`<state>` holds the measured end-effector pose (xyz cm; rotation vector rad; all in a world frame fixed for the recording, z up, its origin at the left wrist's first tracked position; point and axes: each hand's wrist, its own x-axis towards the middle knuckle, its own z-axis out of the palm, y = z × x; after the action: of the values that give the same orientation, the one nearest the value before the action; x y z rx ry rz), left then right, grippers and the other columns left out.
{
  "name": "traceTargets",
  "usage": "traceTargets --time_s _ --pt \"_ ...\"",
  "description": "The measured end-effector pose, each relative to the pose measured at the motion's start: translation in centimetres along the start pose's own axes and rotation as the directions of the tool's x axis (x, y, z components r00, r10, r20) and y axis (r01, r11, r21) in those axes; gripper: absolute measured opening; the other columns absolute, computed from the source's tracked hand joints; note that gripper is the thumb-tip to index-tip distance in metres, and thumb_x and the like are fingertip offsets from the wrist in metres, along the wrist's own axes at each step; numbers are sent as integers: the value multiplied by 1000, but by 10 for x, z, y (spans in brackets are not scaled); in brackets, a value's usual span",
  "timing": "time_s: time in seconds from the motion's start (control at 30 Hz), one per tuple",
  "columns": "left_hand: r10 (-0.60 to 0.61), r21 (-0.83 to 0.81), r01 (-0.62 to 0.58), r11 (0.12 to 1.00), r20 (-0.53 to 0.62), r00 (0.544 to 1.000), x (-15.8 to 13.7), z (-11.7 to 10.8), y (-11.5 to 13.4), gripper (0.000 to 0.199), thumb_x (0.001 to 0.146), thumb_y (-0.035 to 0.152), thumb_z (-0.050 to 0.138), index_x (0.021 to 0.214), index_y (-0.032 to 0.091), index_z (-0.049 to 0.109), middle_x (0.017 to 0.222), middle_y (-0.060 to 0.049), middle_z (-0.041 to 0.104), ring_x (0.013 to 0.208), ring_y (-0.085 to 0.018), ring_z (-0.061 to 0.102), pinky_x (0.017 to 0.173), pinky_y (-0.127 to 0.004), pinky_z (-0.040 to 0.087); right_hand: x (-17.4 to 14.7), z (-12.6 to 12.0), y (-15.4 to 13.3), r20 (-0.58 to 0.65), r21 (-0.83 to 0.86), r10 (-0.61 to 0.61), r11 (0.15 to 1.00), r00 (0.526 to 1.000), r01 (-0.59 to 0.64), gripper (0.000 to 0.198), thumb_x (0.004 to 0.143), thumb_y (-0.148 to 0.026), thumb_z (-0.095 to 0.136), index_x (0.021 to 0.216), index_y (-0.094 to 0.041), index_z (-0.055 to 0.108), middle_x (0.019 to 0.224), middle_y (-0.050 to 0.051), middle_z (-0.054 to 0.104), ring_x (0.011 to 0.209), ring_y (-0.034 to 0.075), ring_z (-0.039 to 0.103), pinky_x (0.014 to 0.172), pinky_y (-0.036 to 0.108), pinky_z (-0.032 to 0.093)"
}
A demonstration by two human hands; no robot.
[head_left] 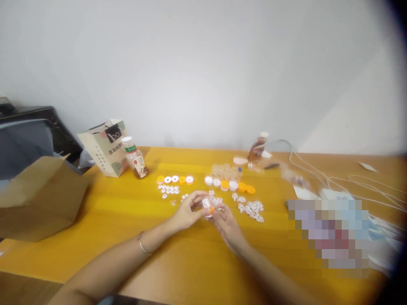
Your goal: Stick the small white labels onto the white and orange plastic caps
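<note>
My left hand [189, 210] and my right hand [228, 224] meet over the middle of the table, both closed on one small clear plastic piece with an orange and white base [207, 203]. Its exact kind is not clear. Just behind my hands lie white cut-out plates [218, 200], with more such plates [252, 207] heaped to the right. Small white round pieces [171, 189] sit in rows to the left, below a line of white and orange rings [168, 179]. Another row of white and orange round caps [233, 185] runs in front of clear plastic cups [224, 171].
At the back left stand a paper gift bag [110, 148] and a labelled bottle [135, 159]. An open cardboard box [41, 199] is at the left edge. A brown bottle [257, 150], white cables [313, 169] and a blurred-out patch [333, 237] are on the right.
</note>
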<state>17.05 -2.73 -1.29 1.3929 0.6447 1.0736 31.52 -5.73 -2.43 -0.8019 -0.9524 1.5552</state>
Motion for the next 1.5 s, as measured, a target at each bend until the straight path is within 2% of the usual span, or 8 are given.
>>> traceTargets --time_s 0.4,0.63,0.87,1.0,1.17,1.27,1.4,1.5 --pt "4 -78 3 997 81 997 -4 0 4 41 70 24 65 105 18 44 95 -7 57 81 -16 56 70 -26 44 0 1 -3 173 206 184 954 968 -219 28 67 -37 66 88 -21 56 79 1 62 71 14 57 74 29 44" --pt "86 84 -88 993 26 996 -6 5 8 36 72 21 62 105 17 45 94 -7 55 87 -17 53 78 -27 41 -2 4 -1 90 99 -29 995 996 20 31 67 -36 67 79 -27 41 81 -3 63 76 16 59 71 31 44" --pt "94 206 -77 976 -73 993 -6 8 3 36 71 20 62 103 17 46 92 -5 54 87 -16 52 81 -28 40 -3 5 1 104 -119 -211 968 972 222 33 74 -33 61 83 -28 29 82 -4 65 75 14 59 70 27 42" --pt "55 217 -39 975 -69 996 -3 5 4 36 69 21 65 100 16 48 88 -4 56 82 -14 53 78 -27 41 -2 4 3 110 -178 -238 950 965 255 34 74 -34 60 84 -27 29 81 -2 66 80 16 60 68 28 44" --pt "64 195 -57 979 -30 997 0 1 -1 40 71 25 64 107 17 48 93 -6 57 88 -17 54 81 -29 40 5 -3 1 171 -203 -165 959 971 199 35 74 -38 60 96 -28 34 100 3 64 94 19 58 76 33 46" --pt "106 338 -93 937 -20 994 -2 1 -3 44 77 30 57 118 22 44 112 -7 51 104 -21 46 91 -33 35 7 -6 -1 212 -206 -120 965 970 165 45 74 -37 60 111 -28 37 118 6 55 107 20 51 90 37 40" --pt "176 530 -132 838 -34 984 -10 3 -2 54 84 35 45 133 27 23 132 -8 30 122 -22 29 102 -38 24 5 -7 0 180 -178 -135 970 974 167 52 73 -35 61 119 -30 38 131 4 42 119 20 40 98 38 33" --pt "234 668 -245 703 108 966 -20 4 2 61 84 36 44 135 23 13 139 -8 19 128 -23 16 106 -40 16 9 -14 -2 74 -168 -150 973 986 161 41 73 -35 61 111 -26 49 123 4 50 116 21 43 98 38 34"
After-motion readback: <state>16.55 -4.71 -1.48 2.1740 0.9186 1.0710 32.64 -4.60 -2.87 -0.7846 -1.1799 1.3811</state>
